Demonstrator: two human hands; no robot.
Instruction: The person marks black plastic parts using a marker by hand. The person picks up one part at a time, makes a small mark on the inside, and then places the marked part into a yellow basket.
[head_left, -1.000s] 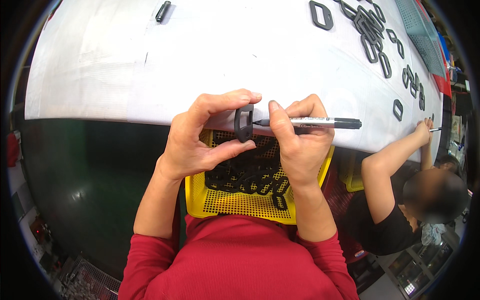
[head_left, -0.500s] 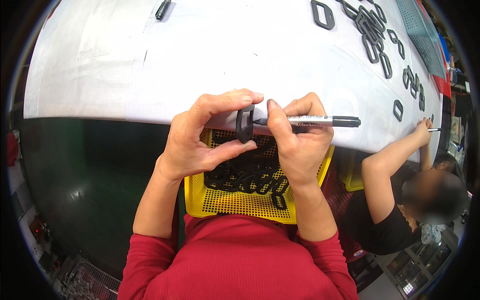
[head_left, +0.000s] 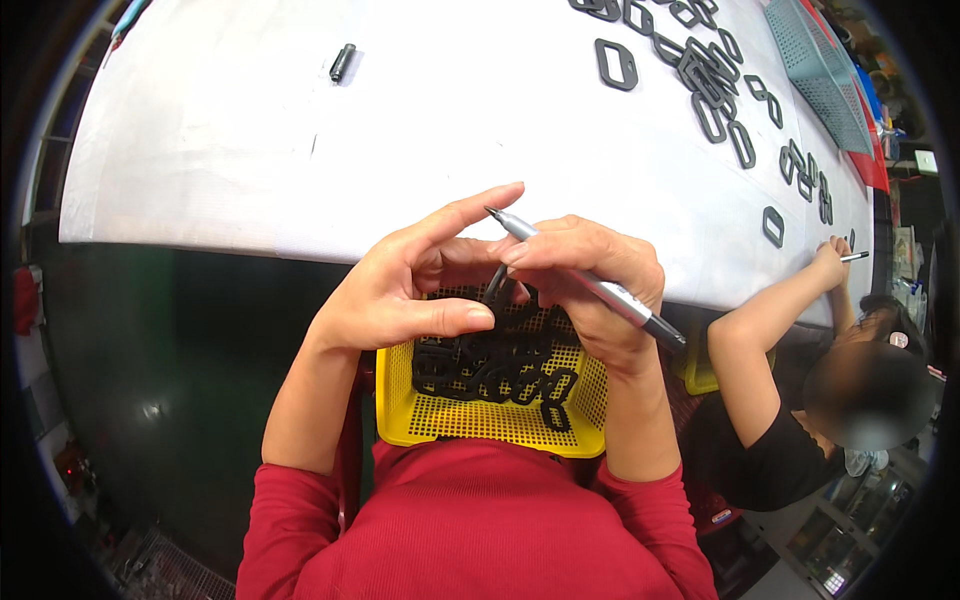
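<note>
A black oblong ring, seen almost edge-on, is between my hands above the basket. My left hand curls around its side, thumb close to the ring's lower end and index finger stretched upward; the exact contact is partly hidden. In my right hand a silver-and-black marker pen lies slanted under the thumb, its bare tip pointing up and left. The right fingers reach toward the ring behind the pen. Below, a yellow basket against my body contains several similar black rings.
A white table spans the far side, with a black pen cap on it. Several black rings lie scattered at the right, near a blue-grey basket. A co-worker at the right holds a pen.
The marker tip has left the ring and swung up and left. The ring has turned and sits lower between my hands. My right hand has closed in toward the left.
</note>
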